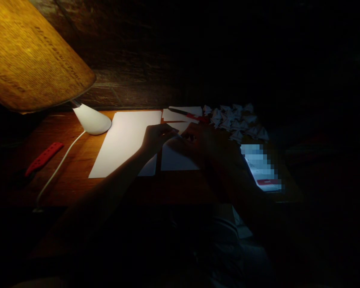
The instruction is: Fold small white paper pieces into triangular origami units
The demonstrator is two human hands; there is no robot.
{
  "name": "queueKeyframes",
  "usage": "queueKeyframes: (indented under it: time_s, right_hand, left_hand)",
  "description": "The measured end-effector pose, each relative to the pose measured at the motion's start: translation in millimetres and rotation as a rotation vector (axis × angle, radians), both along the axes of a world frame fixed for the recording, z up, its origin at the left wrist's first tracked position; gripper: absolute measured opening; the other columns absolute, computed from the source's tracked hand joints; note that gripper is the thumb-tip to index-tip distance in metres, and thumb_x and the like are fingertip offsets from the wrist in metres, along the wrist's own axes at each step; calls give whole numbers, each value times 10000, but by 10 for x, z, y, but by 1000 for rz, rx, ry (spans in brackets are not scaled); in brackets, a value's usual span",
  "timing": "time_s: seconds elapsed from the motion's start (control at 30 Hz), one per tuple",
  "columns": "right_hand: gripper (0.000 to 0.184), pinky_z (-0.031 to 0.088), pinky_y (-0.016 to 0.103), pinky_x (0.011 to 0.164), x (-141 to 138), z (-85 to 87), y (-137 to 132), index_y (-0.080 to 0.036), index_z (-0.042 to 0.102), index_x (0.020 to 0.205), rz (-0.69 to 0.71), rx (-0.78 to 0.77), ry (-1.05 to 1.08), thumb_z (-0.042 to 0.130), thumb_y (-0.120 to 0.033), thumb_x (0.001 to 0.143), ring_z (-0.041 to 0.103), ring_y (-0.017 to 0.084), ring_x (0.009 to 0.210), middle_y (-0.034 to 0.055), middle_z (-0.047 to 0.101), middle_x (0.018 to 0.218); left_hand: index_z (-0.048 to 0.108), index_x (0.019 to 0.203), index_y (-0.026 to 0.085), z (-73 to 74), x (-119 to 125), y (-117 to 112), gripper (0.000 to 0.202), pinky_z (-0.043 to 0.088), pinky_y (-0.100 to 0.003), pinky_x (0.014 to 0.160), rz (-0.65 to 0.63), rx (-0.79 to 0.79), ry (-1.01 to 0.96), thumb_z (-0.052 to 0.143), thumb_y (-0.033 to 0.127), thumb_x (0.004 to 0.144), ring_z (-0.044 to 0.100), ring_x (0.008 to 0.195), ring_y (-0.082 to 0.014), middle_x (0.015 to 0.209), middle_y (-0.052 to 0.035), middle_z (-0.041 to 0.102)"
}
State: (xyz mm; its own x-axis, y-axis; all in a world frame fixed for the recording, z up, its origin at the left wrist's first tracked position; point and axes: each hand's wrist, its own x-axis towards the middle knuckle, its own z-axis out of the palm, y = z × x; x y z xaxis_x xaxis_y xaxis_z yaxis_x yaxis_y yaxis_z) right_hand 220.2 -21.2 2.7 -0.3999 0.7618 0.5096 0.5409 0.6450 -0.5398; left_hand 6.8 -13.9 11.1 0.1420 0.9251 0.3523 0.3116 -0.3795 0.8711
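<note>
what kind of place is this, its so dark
Likely a home desk in a dark room, set up for paper craft: a lit table lamp on a wooden desk, white paper sheets spread out, and a pile of small folded paper pieces.

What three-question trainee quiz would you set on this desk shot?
1. True or false: the pile of folded paper pieces lies left of the lamp base.
2. Which thing glows at the right end of the desk? A) phone screen B) candle C) laptop
3. What does the left hand pinch above the white sheets?
Key: 1 false, it lies far to the right; 2 A; 3 a small piece of paper.
</note>
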Motion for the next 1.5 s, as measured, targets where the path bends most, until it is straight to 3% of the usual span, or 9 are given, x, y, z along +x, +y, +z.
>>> queueKeyframes:
  time_s: [0.17, 0.37, 0.53, 0.7, 0.87, 1.07, 1.5]
  right_hand:
    - [274, 423, 335, 717, -16, 33, -35, -215, 780, 934, -43, -17, -39, 722, -480, 980, 611, 187, 809, 58, 730, 981]
    - [302, 432, 330, 727, -20, 79, -39, -228, 769, 883, -47, -51, -52, 722, -505, 994, 613, 185, 813, 44, 725, 942]
    - [246, 410, 331, 676, -65, 118, -85, -219, 715, 795, -67, -82, 44, 767, -417, 931, 575, 169, 735, 26, 701, 857]
    - [251, 398, 330, 651, -74, 116, -67, -218, 639, 719, -33, -102, 108, 752, -338, 908, 545, 157, 697, 9, 661, 788]
    - [288, 443, 337, 691, -75, 74, -53, -230, 642, 751, -39, -83, 76, 753, -413, 944, 577, 172, 755, 23, 684, 855]
    - [311, 480, 342, 698, -93, 16, -45, -232, 709, 882, -7, -44, 120, 684, -519, 1000, 586, 174, 747, 40, 705, 907]
    - [162, 464, 347, 716, -74, 103, -96, -223, 730, 863, -34, -36, 40, 673, -319, 980, 607, 178, 763, 43, 721, 903]
  left_hand:
    - [819, 756, 196, -3, -2, 13, 144, 602, -283, 701, 11, 14, -2, 818, 331, 806, 781, 775, -184, 796, -53, 824]
    - [824, 789, 215, -2, -17, -4, 174, 623, -318, 720, -33, 21, -47, 791, 377, 843, 783, 796, -197, 818, -61, 816]
    - [826, 826, 206, 32, 10, -54, 205, 641, -313, 744, -71, -31, -105, 787, 398, 885, 777, 803, -186, 841, -63, 816]
    - [811, 843, 210, -37, 40, -14, 238, 621, -296, 710, -56, -42, -123, 805, 445, 883, 763, 794, -173, 840, -58, 797]
    - [734, 765, 210, -37, 17, -4, 209, 617, -308, 682, -52, -35, -157, 813, 381, 857, 726, 701, -158, 740, -33, 739]
    - [739, 757, 209, 51, 20, -63, 167, 646, -333, 720, -74, -21, -143, 800, 349, 826, 755, 749, -184, 765, -46, 759]
    - [780, 784, 211, 4, 23, -33, 107, 649, -304, 734, -63, 15, -38, 755, 302, 836, 777, 773, -174, 813, -46, 802]
